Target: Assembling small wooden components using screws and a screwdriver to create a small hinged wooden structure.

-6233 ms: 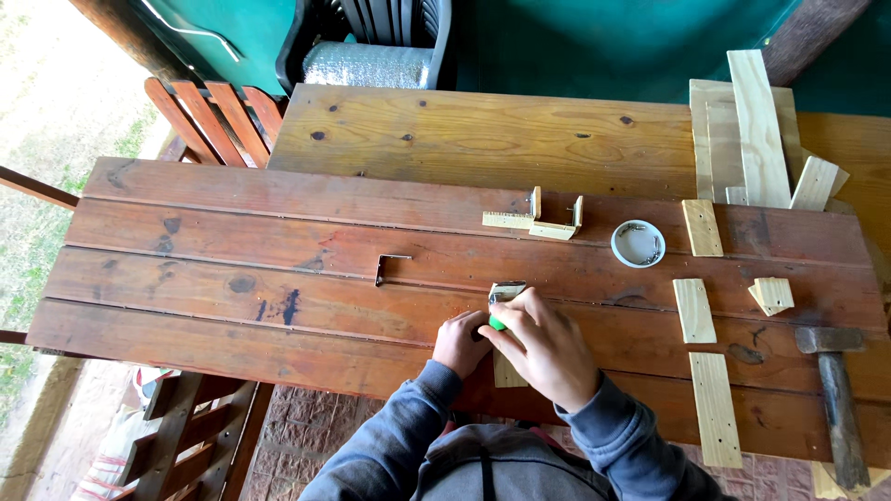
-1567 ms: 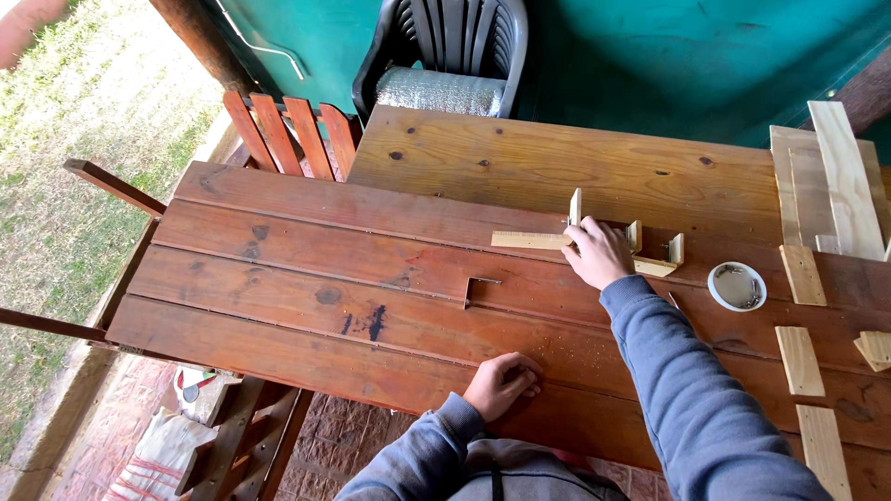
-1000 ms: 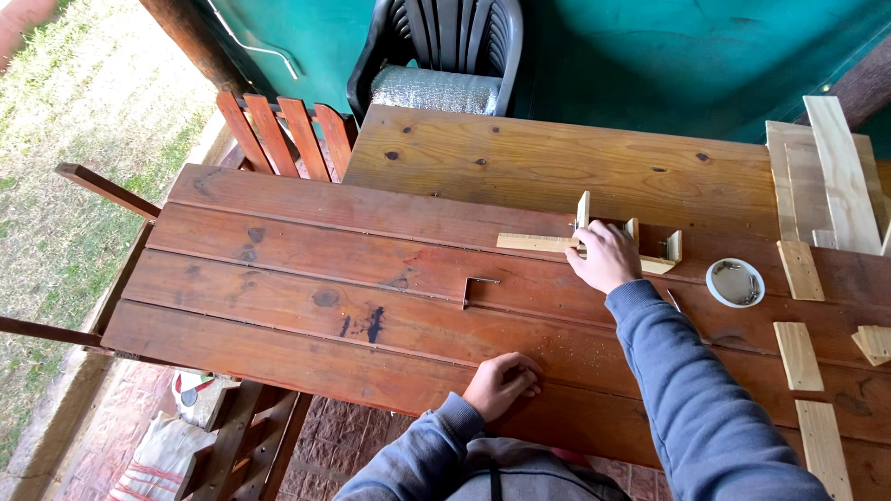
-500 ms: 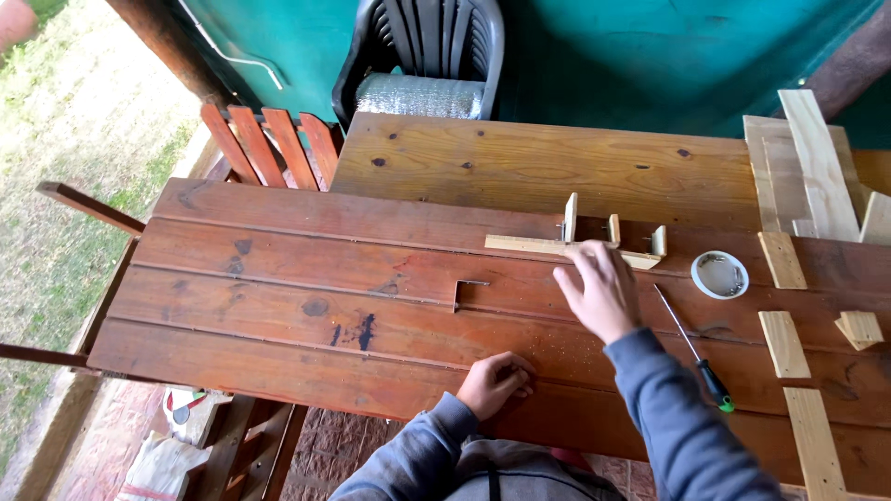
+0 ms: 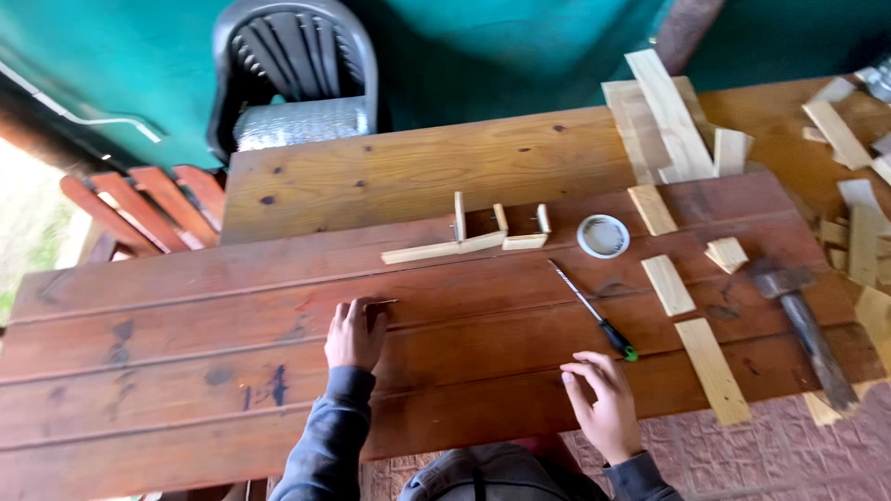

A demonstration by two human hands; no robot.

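Note:
My left hand [image 5: 354, 334] lies flat on the red-brown plank table [image 5: 186, 353], its fingertips at a small dark notch [image 5: 380, 302] in a board. It holds nothing. My right hand [image 5: 604, 401] rests near the table's front edge with fingers apart and empty. Just beyond it lies a screwdriver [image 5: 594, 321] with a black and green handle, its tip pointing away from me. Farther back sits a small pale wooden assembly [image 5: 467, 238] of strips with short upright pieces. Neither hand touches it.
A round white lid [image 5: 603, 236] lies right of the assembly. Short pale wood pieces [image 5: 667, 284] and a hammer [image 5: 804, 325] lie at the right. Long slats [image 5: 666, 111] are stacked at the back right. A grey plastic chair [image 5: 297, 74] stands behind the table.
My right hand has drawn back from the wooden assembly to the front edge, and the screwdriver now lies on the table. My left hand has moved forward to the notch.

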